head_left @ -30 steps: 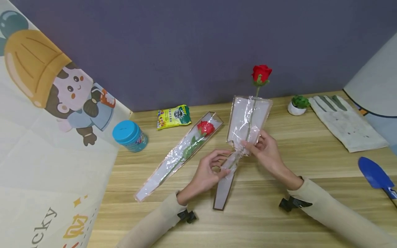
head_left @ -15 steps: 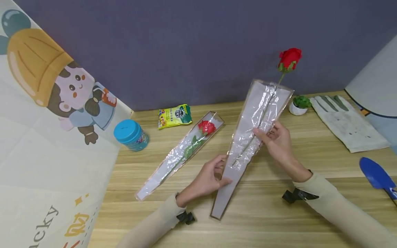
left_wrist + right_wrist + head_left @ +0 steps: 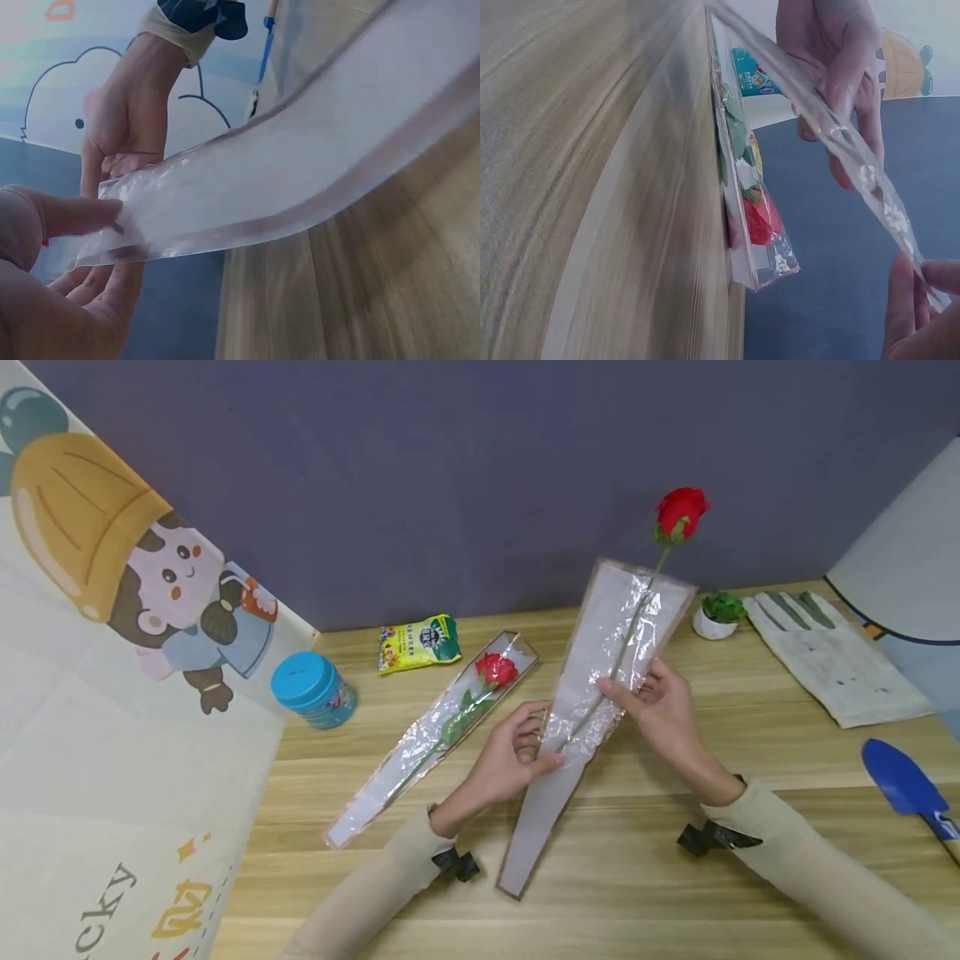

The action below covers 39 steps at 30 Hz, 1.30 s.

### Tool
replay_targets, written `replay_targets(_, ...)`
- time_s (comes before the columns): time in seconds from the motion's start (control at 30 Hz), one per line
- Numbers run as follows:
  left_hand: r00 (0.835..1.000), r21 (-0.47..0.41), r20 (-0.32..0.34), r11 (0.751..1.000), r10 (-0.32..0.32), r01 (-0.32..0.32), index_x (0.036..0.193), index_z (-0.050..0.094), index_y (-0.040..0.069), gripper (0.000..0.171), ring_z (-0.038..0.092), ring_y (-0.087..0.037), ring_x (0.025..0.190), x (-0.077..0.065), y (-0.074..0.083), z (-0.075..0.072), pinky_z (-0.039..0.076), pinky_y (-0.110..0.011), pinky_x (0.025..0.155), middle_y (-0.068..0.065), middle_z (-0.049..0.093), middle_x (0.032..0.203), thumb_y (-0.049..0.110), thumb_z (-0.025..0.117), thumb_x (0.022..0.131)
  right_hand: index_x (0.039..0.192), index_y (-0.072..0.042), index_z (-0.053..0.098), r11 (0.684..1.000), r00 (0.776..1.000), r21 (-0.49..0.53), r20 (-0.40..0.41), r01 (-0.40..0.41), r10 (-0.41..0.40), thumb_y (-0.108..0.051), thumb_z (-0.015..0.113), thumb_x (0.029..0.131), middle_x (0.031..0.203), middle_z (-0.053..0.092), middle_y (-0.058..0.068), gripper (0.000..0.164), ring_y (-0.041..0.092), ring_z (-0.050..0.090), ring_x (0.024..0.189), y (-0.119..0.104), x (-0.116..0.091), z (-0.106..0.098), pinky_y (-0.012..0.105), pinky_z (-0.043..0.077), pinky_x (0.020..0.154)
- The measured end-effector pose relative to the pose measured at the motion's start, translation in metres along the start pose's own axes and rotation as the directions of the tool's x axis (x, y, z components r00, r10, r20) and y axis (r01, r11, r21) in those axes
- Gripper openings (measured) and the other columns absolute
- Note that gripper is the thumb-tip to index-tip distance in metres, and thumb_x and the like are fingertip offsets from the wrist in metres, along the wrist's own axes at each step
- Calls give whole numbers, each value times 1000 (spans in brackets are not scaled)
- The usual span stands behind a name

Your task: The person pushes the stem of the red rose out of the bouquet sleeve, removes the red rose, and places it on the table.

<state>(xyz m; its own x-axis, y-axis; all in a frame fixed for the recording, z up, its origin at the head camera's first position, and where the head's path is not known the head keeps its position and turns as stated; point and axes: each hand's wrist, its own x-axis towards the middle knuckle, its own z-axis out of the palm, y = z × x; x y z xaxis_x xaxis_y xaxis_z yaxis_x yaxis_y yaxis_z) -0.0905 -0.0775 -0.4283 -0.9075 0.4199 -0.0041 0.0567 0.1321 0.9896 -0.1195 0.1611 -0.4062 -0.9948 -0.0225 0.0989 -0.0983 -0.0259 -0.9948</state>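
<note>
A clear plastic flower sleeve with a pale backing and brown edges [image 3: 517, 839] slants up from the tabletop in the head view. Inside it lies the stem of a red rose [image 3: 681, 514], whose bloom stands out beyond the wide top end. My left hand [image 3: 498, 768] pinches the sleeve's left edge at the lower middle, thumb on the front and fingers behind. Higher up, my right hand [image 3: 663, 710] grips the right edge, its thumb [image 3: 618, 695] across the front by the stem. The left wrist view has both hands on the sleeve [image 3: 247, 184], which bends toward its narrow end.
Left of the hands lies another rose in a sleeve [image 3: 427, 752]. Behind it are a yellow-green packet [image 3: 418, 643] and a blue-lidded jar [image 3: 315, 687]. To the right are a potted succulent [image 3: 718, 615], a grey-white glove [image 3: 836, 660] and a blue trowel [image 3: 903, 777].
The sleeve, bunched narrow at its middle a second ago, is now spread out flat. The rose and my right hand moved up and right, then slightly back left and down.
</note>
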Motion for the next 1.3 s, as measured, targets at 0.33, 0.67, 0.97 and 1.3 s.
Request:
replay_targets(0.33,1000,59,-21,998,13,-11,144,54,4,71,67,-7,87,0,3,-2,63,-22,76,-22,72,126,-9,80,79,121,-9,62,998,1000,-60,19,-15,16,-7,75,95,103,76,-20,29,0,74,88,1,-3,-1,17,63,79)
replay_targets(0.67,998,83,-52,996,25,-21,139,57,1,66,62,-8,83,-10,3,-5,56,-15,68,-23,72,121,-7,82,79,119,-14,64,990,999,137,-3,-43,44,-16,66,103,100,77,-11,16,4,72,84,-5,7,-18,23,65,72)
replay_targets(0.97,1000,61,-8,998,-18,19,141,56,3,67,61,-6,75,-22,0,-8,50,-11,57,-23,71,121,-8,80,79,117,-13,67,940,991,326,-49,-100,123,-26,67,103,103,70,-4,19,7,74,83,-16,36,-55,23,66,74)
replay_targets(1.3,996,65,85,998,-21,16,144,53,3,71,65,-5,81,-25,-5,-6,60,-18,65,-24,70,116,-10,79,80,111,-15,74,904,978,393,-46,-170,204,-28,69,101,104,78,-9,16,7,72,84,-19,46,-70,18,62,67)
